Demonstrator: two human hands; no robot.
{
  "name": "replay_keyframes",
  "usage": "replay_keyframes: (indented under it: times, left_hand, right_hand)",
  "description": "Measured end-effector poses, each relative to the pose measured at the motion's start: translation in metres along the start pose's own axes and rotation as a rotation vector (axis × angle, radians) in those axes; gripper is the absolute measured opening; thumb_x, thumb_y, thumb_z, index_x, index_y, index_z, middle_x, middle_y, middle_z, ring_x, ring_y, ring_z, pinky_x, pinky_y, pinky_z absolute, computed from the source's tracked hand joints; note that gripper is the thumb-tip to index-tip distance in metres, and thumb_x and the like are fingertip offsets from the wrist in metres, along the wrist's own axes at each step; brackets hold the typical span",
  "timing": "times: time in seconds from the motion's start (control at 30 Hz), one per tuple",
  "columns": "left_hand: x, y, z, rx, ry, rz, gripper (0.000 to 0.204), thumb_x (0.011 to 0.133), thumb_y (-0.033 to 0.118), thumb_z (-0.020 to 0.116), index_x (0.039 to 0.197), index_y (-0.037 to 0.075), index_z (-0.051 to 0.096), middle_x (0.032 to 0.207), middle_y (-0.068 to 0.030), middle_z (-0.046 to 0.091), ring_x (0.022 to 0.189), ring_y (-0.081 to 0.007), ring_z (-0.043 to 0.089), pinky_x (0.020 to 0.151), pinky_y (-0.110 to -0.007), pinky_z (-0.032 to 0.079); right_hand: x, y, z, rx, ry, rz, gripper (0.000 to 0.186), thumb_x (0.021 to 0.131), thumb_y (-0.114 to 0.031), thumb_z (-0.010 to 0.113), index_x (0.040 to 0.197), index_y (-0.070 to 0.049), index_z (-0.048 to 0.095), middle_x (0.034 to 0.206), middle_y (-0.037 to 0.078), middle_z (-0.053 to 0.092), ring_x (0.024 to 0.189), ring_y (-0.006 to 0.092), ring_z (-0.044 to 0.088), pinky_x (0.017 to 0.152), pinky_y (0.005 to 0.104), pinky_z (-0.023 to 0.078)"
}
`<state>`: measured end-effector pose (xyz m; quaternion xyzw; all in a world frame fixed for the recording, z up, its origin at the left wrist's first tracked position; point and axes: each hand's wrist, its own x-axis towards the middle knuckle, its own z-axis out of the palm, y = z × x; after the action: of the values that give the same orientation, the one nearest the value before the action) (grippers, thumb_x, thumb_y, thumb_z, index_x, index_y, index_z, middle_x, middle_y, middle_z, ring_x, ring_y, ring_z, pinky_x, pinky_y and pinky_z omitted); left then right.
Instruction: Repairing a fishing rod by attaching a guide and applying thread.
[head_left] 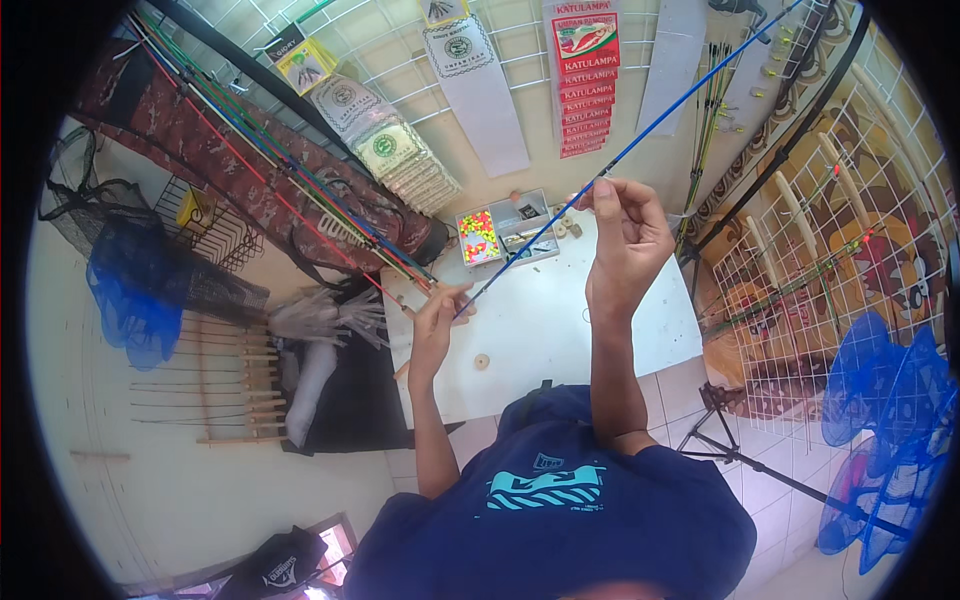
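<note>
A thin blue fishing rod slants from the table up toward the far right. Its lower end is at my left hand, whose fingers are curled round it beside the tips of several other rods. Higher up, the thumb and forefinger of my right hand pinch together at the rod; any fine line there is too thin to make out. Below the rod stands a white table with a clear compartment box holding red and yellow beads and small parts. A small round wooden disc lies nearer me.
Several coloured rods lean at left beside a camouflage rod bag. Red bait packets hang on the back wall grid. At right are a wire rack, blue nets and a black tripod stand.
</note>
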<state>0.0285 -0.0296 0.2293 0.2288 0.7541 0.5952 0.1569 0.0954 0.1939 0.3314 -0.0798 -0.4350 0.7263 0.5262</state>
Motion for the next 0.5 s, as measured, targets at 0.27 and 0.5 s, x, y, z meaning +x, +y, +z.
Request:
replay_keyframes:
  times: [0.27, 0.5]
  left_hand:
    - [0.062, 0.117, 0.053, -0.106, -0.031, 0.436, 0.026, 0.093, 0.011, 0.062, 0.117, 0.001, 0.063, 0.099, -0.0064, 0.065, 0.085, -0.009, 0.061, 0.073, -0.023, 0.05]
    - [0.087, 0.156, 0.082, -0.449, -0.291, 0.145, 0.029, 0.089, 0.013, 0.069, 0.111, -0.005, 0.063, 0.089, -0.0082, 0.067, 0.066, -0.0063, 0.059, 0.059, -0.02, 0.048]
  right_hand:
    - [0.001, 0.002, -0.005, -0.017, 0.013, -0.001, 0.011, 0.092, -0.006, 0.063, 0.095, 0.004, 0.061, 0.082, 0.01, 0.067, 0.076, 0.0126, 0.065, 0.075, 0.0242, 0.051]
    - [0.001, -0.001, -0.01, -0.102, 0.004, -0.016, 0.012, 0.089, -0.003, 0.066, 0.097, 0.005, 0.062, 0.085, 0.008, 0.066, 0.08, 0.0101, 0.062, 0.075, 0.023, 0.048]
